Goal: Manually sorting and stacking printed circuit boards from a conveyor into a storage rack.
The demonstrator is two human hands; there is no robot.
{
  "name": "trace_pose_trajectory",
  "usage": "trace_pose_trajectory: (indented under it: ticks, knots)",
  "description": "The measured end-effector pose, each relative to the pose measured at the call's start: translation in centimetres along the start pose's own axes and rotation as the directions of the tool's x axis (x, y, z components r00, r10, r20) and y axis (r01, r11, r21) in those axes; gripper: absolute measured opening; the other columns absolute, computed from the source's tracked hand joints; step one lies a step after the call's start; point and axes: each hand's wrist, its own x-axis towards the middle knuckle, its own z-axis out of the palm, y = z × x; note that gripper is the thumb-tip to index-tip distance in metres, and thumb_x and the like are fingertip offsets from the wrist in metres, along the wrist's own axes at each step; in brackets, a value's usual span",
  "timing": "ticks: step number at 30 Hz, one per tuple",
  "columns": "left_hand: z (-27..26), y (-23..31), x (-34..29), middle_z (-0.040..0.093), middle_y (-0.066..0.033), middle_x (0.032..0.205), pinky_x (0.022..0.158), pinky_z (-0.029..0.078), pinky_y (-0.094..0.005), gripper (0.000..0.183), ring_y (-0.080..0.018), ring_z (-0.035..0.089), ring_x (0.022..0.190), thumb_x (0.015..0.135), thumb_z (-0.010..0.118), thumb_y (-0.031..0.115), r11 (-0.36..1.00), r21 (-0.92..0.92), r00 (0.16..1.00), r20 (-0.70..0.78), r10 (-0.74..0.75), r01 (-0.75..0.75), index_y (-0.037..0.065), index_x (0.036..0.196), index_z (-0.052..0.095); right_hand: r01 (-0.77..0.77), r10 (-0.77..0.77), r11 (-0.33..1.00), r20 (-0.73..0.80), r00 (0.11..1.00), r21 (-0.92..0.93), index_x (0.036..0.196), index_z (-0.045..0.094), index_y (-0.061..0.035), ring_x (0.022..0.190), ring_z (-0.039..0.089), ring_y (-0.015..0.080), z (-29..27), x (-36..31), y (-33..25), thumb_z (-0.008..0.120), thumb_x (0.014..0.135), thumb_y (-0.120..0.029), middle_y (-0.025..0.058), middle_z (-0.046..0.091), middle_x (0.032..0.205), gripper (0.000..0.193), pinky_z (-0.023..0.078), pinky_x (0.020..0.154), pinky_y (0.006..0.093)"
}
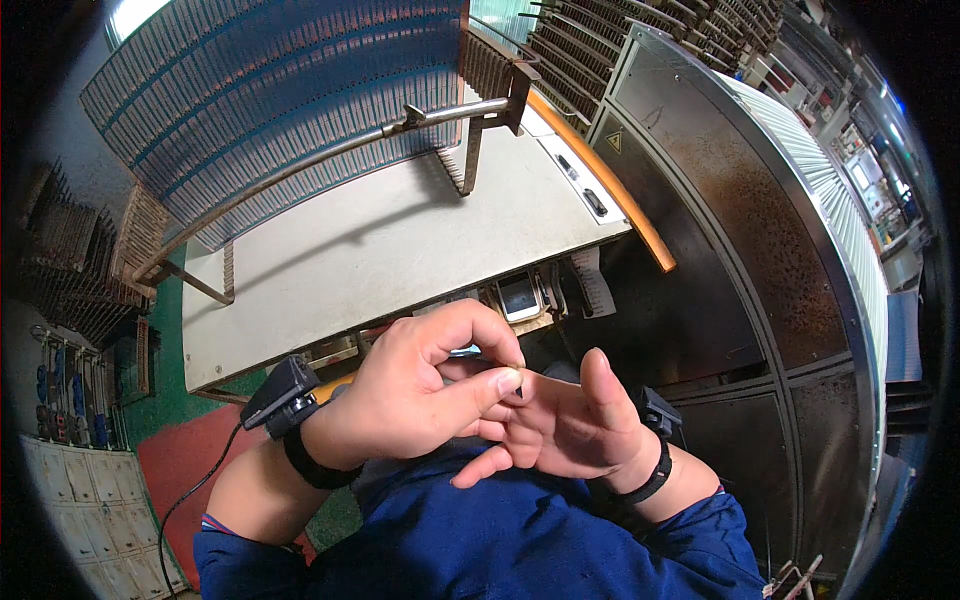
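Left hand (415,385) has thumb and forefinger pinched together on a tiny dark bit (519,389), right by the other palm, mostly covered so hard to say what it is. Right hand (570,428) is loosely open, some fingers hidden. Slatted blue panel (290,110) gets cut off up top. Yellow triangle sticker (615,139) is too small to read.

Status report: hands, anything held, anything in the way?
Left hand: thumb and forefinger pinched; anything held, unclear. Right hand: open, thumb spread. Metal rack on white bench, clear of both hands.
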Motion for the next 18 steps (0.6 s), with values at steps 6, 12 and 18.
trace_pose_trajectory:
  ticks: [6, 12, 18]
  knots:
    - [-0.13, -0.25, 0.11, 0.061, -0.0066, 0.1, 0.077, 0.05, -0.0235, 0.01, -0.0081, 0.058, 0.089, 0.092, 0.061, 0.0, 0.997, 0.062, 0.999, 0.01, 0.035, -0.035, 0.002, 0.101, 0.057, -0.002, 0.002, 1.0, -0.003, 1.0, -0.007, 0.153, 0.017, -0.0051, 0.142, 0.031, 0.0257, -0.03, 0.02, -0.01, 0.025, 0.09, -0.078, 0.0142, 0.03, 0.153, 0.097, 0.038, 0.108, 0.0461]
    - [-0.31, -0.22, 0.12, 0.061, -0.0077, 0.099, 0.078, 0.05, -0.0251, 0.01, -0.0103, 0.059, 0.089, 0.091, 0.061, -0.001, 0.994, 0.104, 0.999, 0.025, 0.035, -0.038, 0.002, 0.1, 0.057, -0.02, 0.019, 1.0, -0.026, 0.999, -0.017, 0.153, 0.018, -0.0048, 0.141, 0.033, 0.0241, 0.2, 0.04, -0.11, 0.027, 0.088, -0.08, 0.0135, 0.031, 0.152, 0.099, 0.039, 0.107, 0.0448]
    - [-0.55, -0.44, 0.29, 0.061, -0.009, 0.097, 0.079, 0.049, -0.0276, 0.011, -0.0132, 0.06, 0.089, 0.089, 0.061, -0.003, 0.961, 0.192, 0.98, 0.058, 0.192, -0.199, 0.001, 0.098, 0.056, -0.031, 0.03, 0.999, -0.041, 0.999, -0.026, 0.152, 0.019, -0.005, 0.14, 0.034, 0.023, 0.63, 0.1, -0.47, 0.027, 0.088, -0.08, 0.0127, 0.032, 0.151, 0.099, 0.04, 0.106, 0.0444]
